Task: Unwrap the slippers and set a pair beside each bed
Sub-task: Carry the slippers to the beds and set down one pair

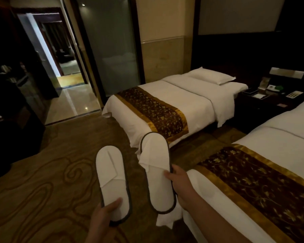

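Slippage is the nearest danger. The left hand (104, 216) pinches a flat white towelling slipper with dark grey piping (112, 179) by its heel end only. The thumb lies across the sole and the other fingers are hidden underneath, so the long toe end juts out unsupported above the brown swirl-patterned carpet (51, 172). The right hand (180, 181) pinches the second white slipper (156, 181) at its right edge near the middle, thumb on top, remaining fingers out of sight behind it. Its loose upper flap droops to the left. Both slippers hang in the air just off the foot corner of the near white bed with the gold-and-brown runner (253, 181), and no wrapper shows on either.

With grips this thin, a quick lowering could probably let either slipper twist and land askew or sole up. The uppers look pressed flat, so, set down as they are, the pair might lie closed rather than ready to step into. The gap between the near bed and the far white bed (182, 100) is dim and narrow, so a slipper could end up tucked under the overhanging sheet. Only one pair is visible; the other bed's pair risks being forgotten.
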